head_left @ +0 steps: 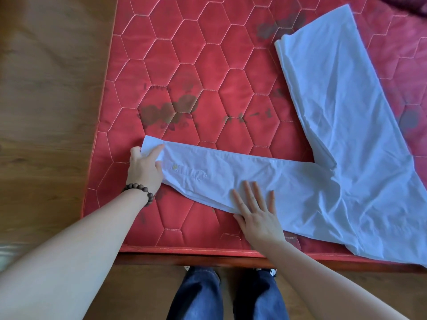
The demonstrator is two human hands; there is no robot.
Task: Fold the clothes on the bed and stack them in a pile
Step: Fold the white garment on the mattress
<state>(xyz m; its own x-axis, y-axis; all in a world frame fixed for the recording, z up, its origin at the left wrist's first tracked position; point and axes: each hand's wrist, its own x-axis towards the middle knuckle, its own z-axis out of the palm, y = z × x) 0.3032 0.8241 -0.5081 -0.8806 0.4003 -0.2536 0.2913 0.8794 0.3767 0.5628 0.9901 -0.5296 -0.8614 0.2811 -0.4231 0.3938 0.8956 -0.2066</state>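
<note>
A wooden floor (46, 88) in warm brown planks fills the left side and runs along the bottom edge of the view. At the bottom stand two legs in dark blue jeans (226, 294), with the tips of shoes (272, 271) just showing at the foot of a dark wooden frame (184, 259). A string of round brown wooden beads (141, 190) circles one wrist, and a patch of dark patterned fabric (409, 5) shows blurred in the top right corner.
</note>
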